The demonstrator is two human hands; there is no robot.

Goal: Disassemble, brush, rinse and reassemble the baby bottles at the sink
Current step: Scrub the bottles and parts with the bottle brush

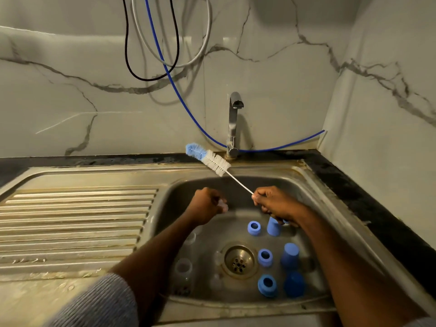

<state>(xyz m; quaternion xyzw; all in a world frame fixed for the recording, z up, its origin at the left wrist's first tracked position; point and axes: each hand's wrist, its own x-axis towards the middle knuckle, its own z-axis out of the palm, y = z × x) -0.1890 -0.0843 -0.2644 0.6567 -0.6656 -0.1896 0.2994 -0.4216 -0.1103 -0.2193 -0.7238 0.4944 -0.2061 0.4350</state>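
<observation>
Over the steel sink basin (313, 208), my right hand (273, 201) grips the wire handle of a bottle brush (208, 159); its white and blue bristle head points up and left, near the tap's base. My left hand (207, 205) is curled round a small clear teat (223, 205). On the basin floor lie three blue collar rings (253, 228) (265, 257) (267, 285) and blue caps (273, 226) (290, 256) (294, 284). Clear bottles (182, 271) (190, 239) lie at the basin's left, partly behind my left forearm.
A chrome tap (234, 123) stands behind the basin with no water running. The drain (239, 260) is in the basin's middle. A ribbed steel draining board (75, 223) stretches left. Cables and a blue hose (179, 95) hang on the marble wall. A black counter (368, 201) runs along the right.
</observation>
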